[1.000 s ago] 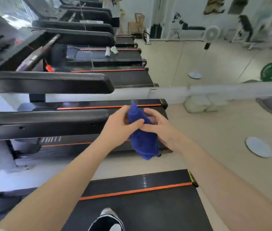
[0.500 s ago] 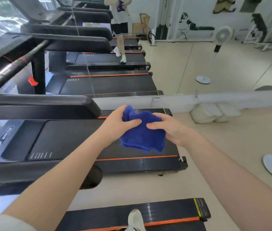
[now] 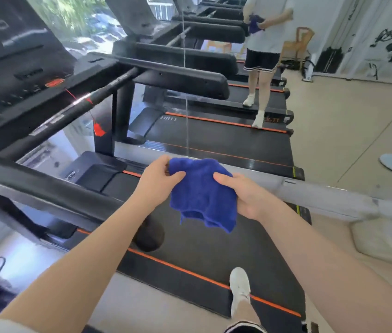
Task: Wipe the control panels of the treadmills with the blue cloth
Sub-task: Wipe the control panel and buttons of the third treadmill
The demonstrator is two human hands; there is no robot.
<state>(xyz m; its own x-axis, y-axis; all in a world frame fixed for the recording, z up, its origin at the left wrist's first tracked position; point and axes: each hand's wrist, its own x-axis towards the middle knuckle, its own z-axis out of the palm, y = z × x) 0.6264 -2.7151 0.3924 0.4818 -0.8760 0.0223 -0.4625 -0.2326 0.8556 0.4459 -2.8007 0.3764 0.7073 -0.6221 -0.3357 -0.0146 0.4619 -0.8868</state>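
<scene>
Blue cloth (image 3: 202, 198) between left hand (image 3: 156, 181) and right hand (image 3: 245, 195) (one grip per top corner), lower edge loose.

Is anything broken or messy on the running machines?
Nothing looks broken or spilled. The one oddity is a red tag dangling on a thin cord from the handlebar of the nearby treadmill. Both the left hand and right hand just hold the blue cloth.

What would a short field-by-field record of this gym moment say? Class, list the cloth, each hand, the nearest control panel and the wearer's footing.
cloth: blue cloth, held in the air over a treadmill belt
left hand: left hand pinches the cloth's left top edge
right hand: right hand grips its right side
control panel: control panel at upper left, untouched by the cloth
footing: white shoe at the belt's orange stripe
</scene>
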